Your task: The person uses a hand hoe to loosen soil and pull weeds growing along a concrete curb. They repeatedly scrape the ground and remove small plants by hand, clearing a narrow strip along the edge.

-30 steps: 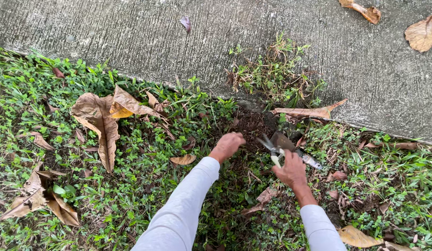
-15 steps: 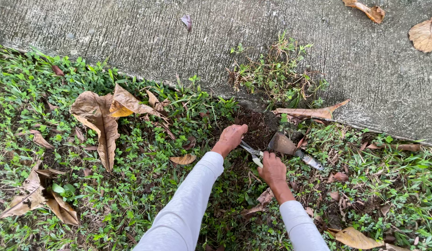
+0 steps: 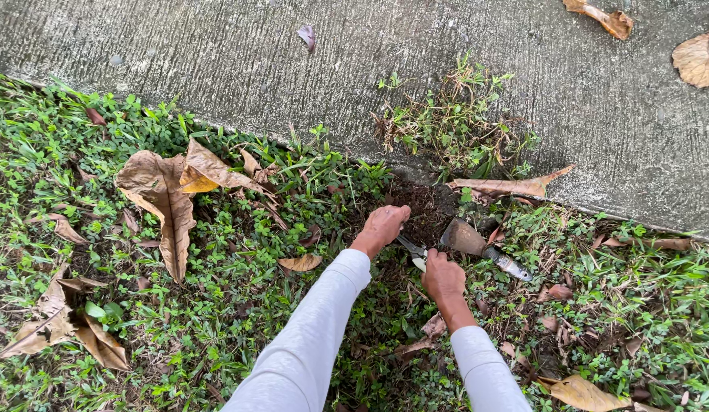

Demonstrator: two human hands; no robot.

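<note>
My left hand [image 3: 383,225] is curled into a fist, knuckles up, pressed into low weeds at the edge of a dark bare soil patch [image 3: 427,206] by the concrete edge. Just below and to the right, my right hand [image 3: 444,276] is closed around a small metal cutting tool [image 3: 410,249]. Its thin blade points up-left toward my left hand. A rusty trowel [image 3: 467,238] with a metal handle lies on the ground right beside my right hand, untouched. Both arms wear pale grey sleeves.
A concrete slab [image 3: 217,69] runs across the top, with a weed tuft [image 3: 454,126] growing on it. Large dry brown leaves [image 3: 167,194] lie in the green groundcover at left. More dead leaves [image 3: 580,393] are scattered at bottom right.
My right hand has moved left with the cutting tool, close to my left hand. My left hand has shifted slightly up and right onto the soil patch. The trowel now lies clear of my right hand.
</note>
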